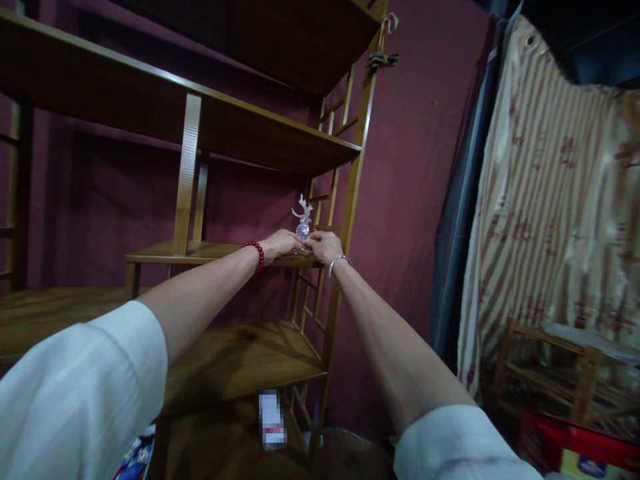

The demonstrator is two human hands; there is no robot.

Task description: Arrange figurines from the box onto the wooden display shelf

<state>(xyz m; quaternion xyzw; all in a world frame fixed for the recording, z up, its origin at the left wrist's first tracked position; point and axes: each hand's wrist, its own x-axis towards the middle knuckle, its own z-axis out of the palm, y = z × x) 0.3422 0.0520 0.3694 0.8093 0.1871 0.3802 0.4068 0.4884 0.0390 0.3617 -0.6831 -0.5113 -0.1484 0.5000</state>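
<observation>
A small clear glass deer figurine (303,220) with white antlers stands on the middle shelf board (200,253) of a wooden shelf unit, near its right end. My left hand (281,243), with a red bead bracelet on the wrist, holds the figurine's base from the left. My right hand (323,245), wearing a silver bangle, holds the base from the right. Both arms are stretched forward, and the fingers of both hands meet around the base.
The wooden shelf unit has an upper board (150,107) overhead and a lower board (240,363) beneath the arms. A dark red wall is behind. A striped curtain (555,220) hangs at right, with a low wooden rack (545,367) and red box (575,443) below it.
</observation>
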